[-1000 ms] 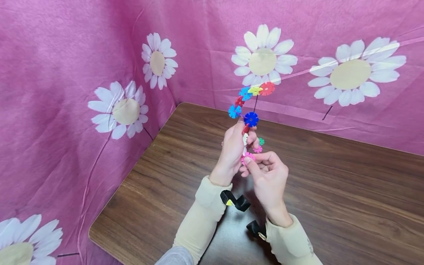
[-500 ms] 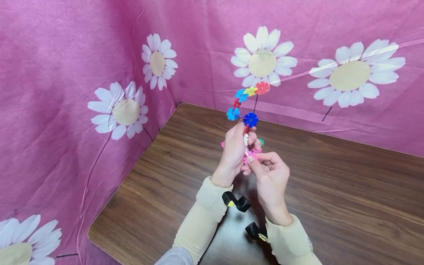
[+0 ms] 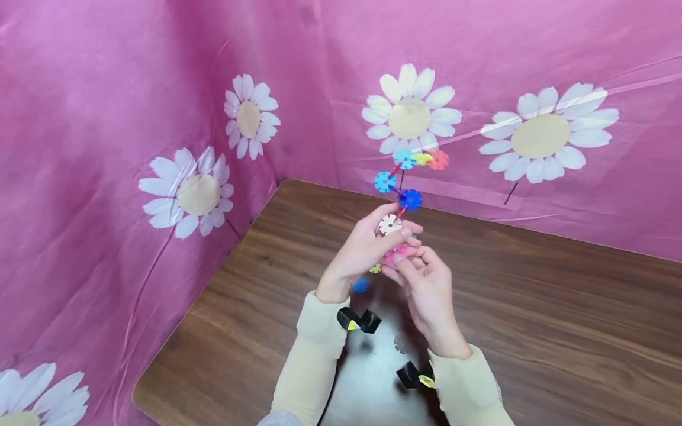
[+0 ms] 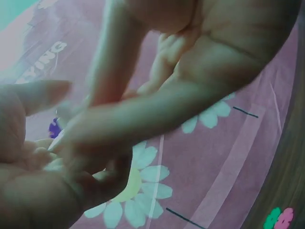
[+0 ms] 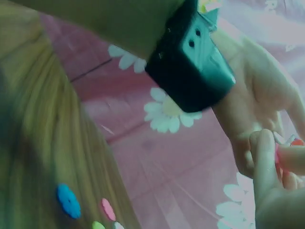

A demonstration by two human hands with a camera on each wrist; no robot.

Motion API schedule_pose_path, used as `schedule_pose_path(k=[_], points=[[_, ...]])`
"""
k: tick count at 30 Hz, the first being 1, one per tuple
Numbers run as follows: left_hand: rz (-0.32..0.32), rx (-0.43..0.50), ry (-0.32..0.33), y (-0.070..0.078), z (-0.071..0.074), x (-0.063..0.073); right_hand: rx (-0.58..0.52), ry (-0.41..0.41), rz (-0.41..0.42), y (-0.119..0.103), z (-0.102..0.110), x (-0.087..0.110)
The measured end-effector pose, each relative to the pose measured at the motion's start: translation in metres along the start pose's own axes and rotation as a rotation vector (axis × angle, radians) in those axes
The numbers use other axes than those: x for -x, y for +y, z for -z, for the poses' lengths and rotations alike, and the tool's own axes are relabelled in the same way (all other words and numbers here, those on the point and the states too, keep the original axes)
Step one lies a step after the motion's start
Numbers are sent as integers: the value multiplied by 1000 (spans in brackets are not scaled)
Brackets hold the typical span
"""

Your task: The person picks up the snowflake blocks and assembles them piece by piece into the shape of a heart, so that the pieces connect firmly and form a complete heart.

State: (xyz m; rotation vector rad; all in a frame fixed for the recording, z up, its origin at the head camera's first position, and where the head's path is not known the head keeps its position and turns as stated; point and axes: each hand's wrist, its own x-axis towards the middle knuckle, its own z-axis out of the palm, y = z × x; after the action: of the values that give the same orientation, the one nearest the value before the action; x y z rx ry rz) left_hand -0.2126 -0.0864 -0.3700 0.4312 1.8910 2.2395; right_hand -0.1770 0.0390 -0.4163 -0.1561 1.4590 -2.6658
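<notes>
My left hand (image 3: 362,248) is bent round the lower end of a chain (image 3: 410,200) of slotted discs, thumb and fingers about its white disc (image 3: 391,225); the rest rises above the bench (image 3: 533,307). My right hand (image 3: 428,287) pinches a pink disc (image 3: 403,251) just below. My fingers cover where pink and white come near, so I cannot tell whether they join. The left wrist view is blurred, my fingers masking nearly all the chain. A blue disc (image 3: 360,285) lies near my left wrist, with a yellow disc (image 3: 375,268), partly hidden, beside it. In the right wrist view, the bottom edge cuts off a green disc (image 5: 98,225).
</notes>
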Motion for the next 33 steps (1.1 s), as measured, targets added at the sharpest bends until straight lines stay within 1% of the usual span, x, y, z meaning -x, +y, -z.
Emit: schedule_pose_path(k=[2,4,6,7,8,9,10,11,12,13,14,16,17,18,19,20,22,23,25,26,28,29,30,33], points=[[-1,-41,-25,-3,1,2,120,-71,-52,2,5,0],[-10,-88,-37,-5,2,3,330,-176,-90,-2,13,-1],[-23,-171,-38,-6,5,4,570,-290,-90,-13,24,-1],[-27,-213,-41,-6,7,4,676,-341,-71,-22,30,0],[-28,-252,-45,-5,8,4,770,-379,-30,-31,36,2],[-27,-285,-54,-5,9,4,847,-395,26,-41,42,4],[-24,-306,-68,-4,10,4,887,-386,89,-51,48,7],[-20,-326,-88,-3,11,4,904,-350,169,-60,53,10],[-10,-330,-111,-3,11,4,885,-280,251,-68,56,12],[1,-328,-134,-3,10,3,838,-194,334,-75,59,14],[6,-314,-161,-3,10,3,791,-92,417,-80,62,14],[26,-277,-211,-3,8,2,715,103,533,-85,67,12],[29,-261,-236,-4,8,2,696,183,554,-87,69,10],[32,-240,-258,-5,7,2,680,238,544,-88,72,8],[37,-216,-279,-6,6,2,680,261,507,-89,75,7],[41,-192,-298,-7,6,3,679,250,453,-90,79,6],[58,-159,-321,-8,5,4,651,171,324,-91,86,6],[75,-138,-318,-8,5,4,630,126,266,-92,88,6],[116,-87,-294,-9,5,4,543,16,195,-92,93,7],[133,-62,-275,-9,6,3,492,-30,179,-91,95,7],[161,-11,-227,-10,7,2,424,-75,159,-90,96,6],[169,13,-206,-11,7,1,366,-103,161,-89,97,6],[169,32,-194,-12,7,1,311,-125,156,-88,98,6],[153,85,-180,-15,8,-1,201,-143,139,-87,101,5]])
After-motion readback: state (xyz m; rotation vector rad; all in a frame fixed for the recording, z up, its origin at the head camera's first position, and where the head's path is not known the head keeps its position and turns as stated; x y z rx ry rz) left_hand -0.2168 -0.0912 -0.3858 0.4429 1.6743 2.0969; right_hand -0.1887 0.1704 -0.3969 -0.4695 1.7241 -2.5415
